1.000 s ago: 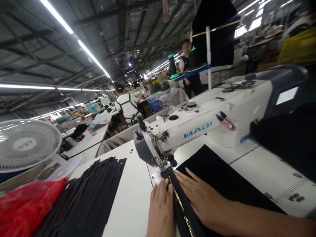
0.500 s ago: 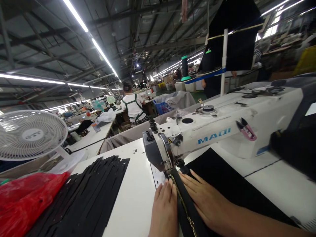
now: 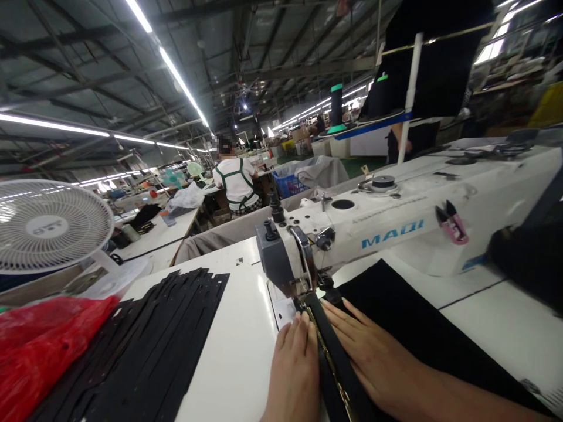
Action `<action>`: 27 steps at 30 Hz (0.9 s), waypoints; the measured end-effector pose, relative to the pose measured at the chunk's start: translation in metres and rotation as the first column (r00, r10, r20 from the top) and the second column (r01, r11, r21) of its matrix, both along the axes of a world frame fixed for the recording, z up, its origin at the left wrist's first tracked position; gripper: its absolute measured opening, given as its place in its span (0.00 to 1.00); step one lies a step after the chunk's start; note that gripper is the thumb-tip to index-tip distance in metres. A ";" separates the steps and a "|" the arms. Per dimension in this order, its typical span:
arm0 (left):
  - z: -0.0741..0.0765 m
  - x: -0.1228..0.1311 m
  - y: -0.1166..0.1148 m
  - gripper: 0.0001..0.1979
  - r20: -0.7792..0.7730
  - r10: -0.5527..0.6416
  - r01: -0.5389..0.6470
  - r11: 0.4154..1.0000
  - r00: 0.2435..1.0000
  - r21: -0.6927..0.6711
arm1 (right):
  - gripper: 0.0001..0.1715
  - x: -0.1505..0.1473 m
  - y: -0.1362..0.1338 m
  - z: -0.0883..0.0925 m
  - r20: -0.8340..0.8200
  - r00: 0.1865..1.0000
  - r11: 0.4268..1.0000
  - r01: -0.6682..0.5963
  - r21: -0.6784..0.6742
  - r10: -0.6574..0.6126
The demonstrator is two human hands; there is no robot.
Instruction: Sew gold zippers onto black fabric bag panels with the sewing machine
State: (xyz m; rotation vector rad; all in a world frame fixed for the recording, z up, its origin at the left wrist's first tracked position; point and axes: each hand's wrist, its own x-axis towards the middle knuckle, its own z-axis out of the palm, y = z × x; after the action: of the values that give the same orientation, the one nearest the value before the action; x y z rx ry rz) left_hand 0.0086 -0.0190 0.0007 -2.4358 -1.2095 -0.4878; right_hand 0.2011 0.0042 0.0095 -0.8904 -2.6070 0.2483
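A black zipper (image 3: 328,357) with gold teeth runs lengthwise under the needle end of the white sewing machine (image 3: 343,234). My left hand (image 3: 295,366) lies flat along the zipper's left side, fingertips close to the presser foot. On the other side, my right hand (image 3: 373,354) is spread flat, its fingers on black fabric (image 3: 396,305) beside the zipper. That fabric reaches back under the machine arm and to the right. Both hands press from above, with fingers stretched out. The needle itself is too small to make out.
Stacked black fabric strips (image 3: 145,340) lie at left beside a red plastic bag (image 3: 53,346). A white fan (image 3: 53,225) stands behind. Pink thread snips (image 3: 452,223) sit on the machine arm. Thread cones (image 3: 336,108) stand above. A person (image 3: 237,179) works farther off.
The camera view has shifted slightly, so the machine appears farther right. Both hands stay flat beside the zipper, in nearly the same place by the presser foot.
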 end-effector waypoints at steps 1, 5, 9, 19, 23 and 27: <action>0.001 0.001 0.000 0.19 0.006 -0.003 0.003 1.000 1.000 -0.001 | 0.32 0.000 0.000 0.001 -0.001 1.000 1.000 0.001 0.007 -0.001; 0.006 0.004 -0.001 0.19 0.017 0.008 -0.007 1.000 1.000 -0.026 | 0.32 0.000 0.000 0.003 -0.003 1.000 1.000 0.004 0.023 -0.004; 0.008 0.007 -0.001 0.19 0.028 0.025 -0.023 0.997 0.999 -0.071 | 0.32 0.001 0.003 0.000 -0.008 1.000 0.999 0.009 0.042 -0.009; 0.007 0.006 0.008 0.17 0.111 0.041 -0.018 0.980 0.993 -0.196 | 0.29 -0.003 0.017 0.008 -0.004 1.000 1.000 -0.023 -0.005 0.023; 0.016 0.007 0.009 0.17 0.124 0.049 -0.022 0.977 0.991 -0.213 | 0.27 -0.002 0.024 0.018 -0.004 0.999 0.999 -0.048 0.011 0.048; 0.013 0.002 -0.007 0.16 0.120 -0.004 0.017 0.994 0.993 -0.111 | 0.25 0.010 -0.005 0.012 -0.066 0.996 0.993 -0.047 0.111 0.054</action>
State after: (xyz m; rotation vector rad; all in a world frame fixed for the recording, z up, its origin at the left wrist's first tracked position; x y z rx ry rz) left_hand 0.0104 -0.0259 0.0138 -2.5394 -1.3057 -0.5922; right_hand 0.2109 -0.0010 0.0217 -0.7655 -2.5548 0.1447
